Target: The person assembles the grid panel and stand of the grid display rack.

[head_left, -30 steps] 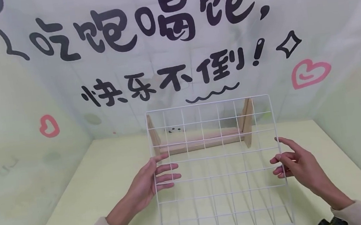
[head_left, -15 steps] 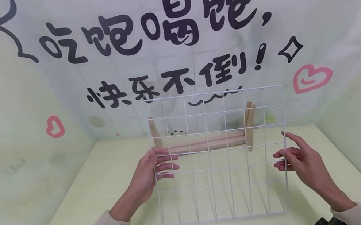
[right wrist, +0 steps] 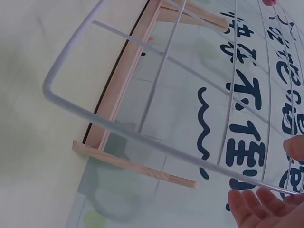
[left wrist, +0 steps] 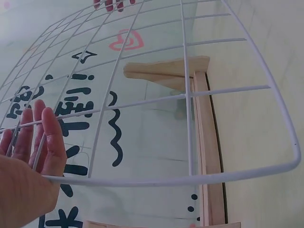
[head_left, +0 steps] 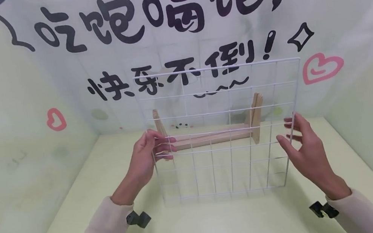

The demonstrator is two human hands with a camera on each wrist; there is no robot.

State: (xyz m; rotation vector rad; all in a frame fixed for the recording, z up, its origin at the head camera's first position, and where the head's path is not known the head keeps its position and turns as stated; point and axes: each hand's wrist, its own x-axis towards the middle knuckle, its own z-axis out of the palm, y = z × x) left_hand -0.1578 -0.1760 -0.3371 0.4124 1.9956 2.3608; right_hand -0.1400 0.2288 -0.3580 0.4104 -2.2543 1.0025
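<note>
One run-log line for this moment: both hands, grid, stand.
left hand: holds left edge of wire grid | right hand: at right edge, thumb and fingers either side | wooden stand: behind grid, on table
</note>
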